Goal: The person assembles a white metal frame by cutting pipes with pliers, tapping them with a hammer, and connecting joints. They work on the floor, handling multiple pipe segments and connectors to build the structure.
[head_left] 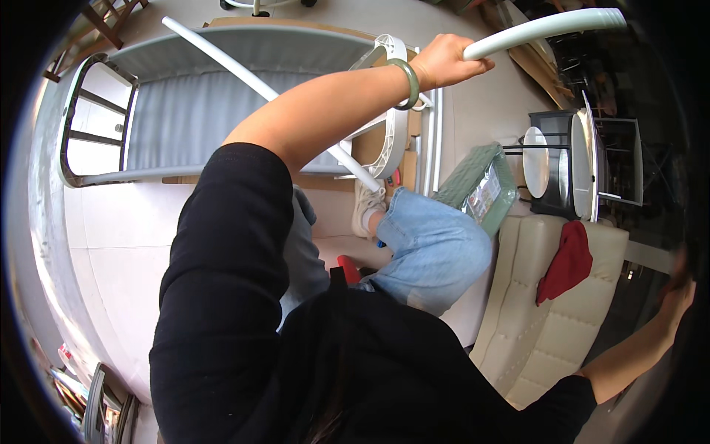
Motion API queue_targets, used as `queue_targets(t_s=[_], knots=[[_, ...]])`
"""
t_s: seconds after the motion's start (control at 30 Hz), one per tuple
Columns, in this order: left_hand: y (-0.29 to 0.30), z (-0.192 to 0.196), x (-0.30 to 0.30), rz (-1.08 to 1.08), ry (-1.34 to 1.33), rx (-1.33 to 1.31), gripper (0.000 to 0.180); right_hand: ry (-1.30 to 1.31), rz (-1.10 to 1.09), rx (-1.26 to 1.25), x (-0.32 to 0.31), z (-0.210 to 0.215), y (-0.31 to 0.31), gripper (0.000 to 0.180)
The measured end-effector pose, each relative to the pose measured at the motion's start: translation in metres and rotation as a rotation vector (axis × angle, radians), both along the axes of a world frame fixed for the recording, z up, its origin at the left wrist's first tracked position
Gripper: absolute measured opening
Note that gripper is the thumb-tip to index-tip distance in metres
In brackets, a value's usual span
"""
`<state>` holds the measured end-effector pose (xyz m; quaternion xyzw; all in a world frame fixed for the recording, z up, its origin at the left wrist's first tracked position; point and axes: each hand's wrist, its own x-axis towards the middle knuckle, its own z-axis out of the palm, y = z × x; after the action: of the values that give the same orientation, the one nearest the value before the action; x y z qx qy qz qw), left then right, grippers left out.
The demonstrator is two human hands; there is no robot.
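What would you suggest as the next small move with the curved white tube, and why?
I would probably bring the right hand over to steady the tube: the left hand appears to grip it near one end, the other end juts out with no hand on it, and the right hand is well apart from it.

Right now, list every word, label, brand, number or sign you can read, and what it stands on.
No text here can be read.
Small printed label on the green quilted package: too small and blurred to read.
Curved white tube in the left hand: no lettering can be made out.
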<state>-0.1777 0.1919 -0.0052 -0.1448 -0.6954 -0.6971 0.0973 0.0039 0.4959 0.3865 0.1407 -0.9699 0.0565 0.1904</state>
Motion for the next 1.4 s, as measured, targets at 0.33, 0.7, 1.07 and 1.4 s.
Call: queue_targets(t_s=[0.33, 0.7, 1.07, 1.4], knots=[[-0.008, -0.002, -0.01, -0.275, -0.064, 0.074, 0.035, -0.058, -0.018, -0.352, 0.026, -0.06, -0.038, 0.038], [-0.022, 0.003, -0.019, -0.636, -0.22, 0.164, 0.024, -0.146, -0.03, -0.626, 0.059, -0.108, -0.048, 0.039], [-0.003, -0.004, -0.004, -0.071, -0.044, -0.01, 0.031, -0.288, -0.003, -0.739, 0.077, -0.123, -0.052, 0.037], [-0.009, -0.009, -0.01, -0.173, -0.01, -0.036, 0.037, -0.244, -0.02, -0.709, 0.065, -0.124, -0.066, 0.039]])
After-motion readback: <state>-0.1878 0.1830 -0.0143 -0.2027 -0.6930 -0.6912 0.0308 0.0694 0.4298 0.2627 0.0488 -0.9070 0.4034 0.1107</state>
